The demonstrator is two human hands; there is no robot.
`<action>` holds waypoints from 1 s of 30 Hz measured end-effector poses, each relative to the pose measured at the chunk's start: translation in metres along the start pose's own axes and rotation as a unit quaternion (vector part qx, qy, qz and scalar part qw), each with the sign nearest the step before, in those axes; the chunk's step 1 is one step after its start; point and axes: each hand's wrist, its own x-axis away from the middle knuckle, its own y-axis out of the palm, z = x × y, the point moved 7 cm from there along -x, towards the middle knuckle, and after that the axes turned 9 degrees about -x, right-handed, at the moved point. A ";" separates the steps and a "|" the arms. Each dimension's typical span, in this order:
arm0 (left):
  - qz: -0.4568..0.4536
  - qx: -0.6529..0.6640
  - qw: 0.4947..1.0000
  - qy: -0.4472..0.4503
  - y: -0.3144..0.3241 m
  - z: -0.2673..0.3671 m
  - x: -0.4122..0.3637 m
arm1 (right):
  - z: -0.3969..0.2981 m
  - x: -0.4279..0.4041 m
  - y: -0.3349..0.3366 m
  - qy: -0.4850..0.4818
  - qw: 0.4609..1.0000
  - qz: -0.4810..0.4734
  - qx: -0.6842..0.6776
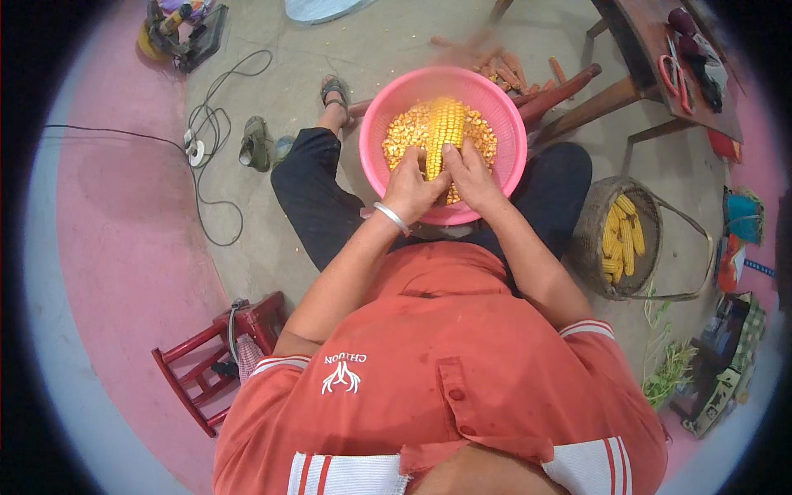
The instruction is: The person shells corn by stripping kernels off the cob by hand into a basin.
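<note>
An ear of yellow corn is held between both hands above a pink plastic basin. My left hand, with a silver bracelet at the wrist, grips the lower left side of the ear. My right hand holds its lower right side, the thumb pressed against the kernel rows. Loose corn kernels cover the basin's bottom around and beneath the ear. The basin sits between my knees. Fingers hide the ear's near end in part.
A woven basket with several corn ears stands at right. Bare cobs lie beyond the basin. Scissors rest on a wooden table. At left are a black cable, shoes and a red chair.
</note>
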 end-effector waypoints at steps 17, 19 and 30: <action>-0.024 -0.012 0.999 0.032 -0.003 0.006 -0.001 | 0.007 -0.004 0.000 0.019 1.000 0.001 -0.005; -0.021 0.021 0.999 0.036 -0.002 0.000 -0.004 | 0.010 -0.004 0.004 0.036 0.997 -0.009 -0.073; -0.025 0.032 0.999 0.023 0.001 -0.010 -0.004 | -0.011 0.004 0.005 0.025 0.999 -0.029 -0.030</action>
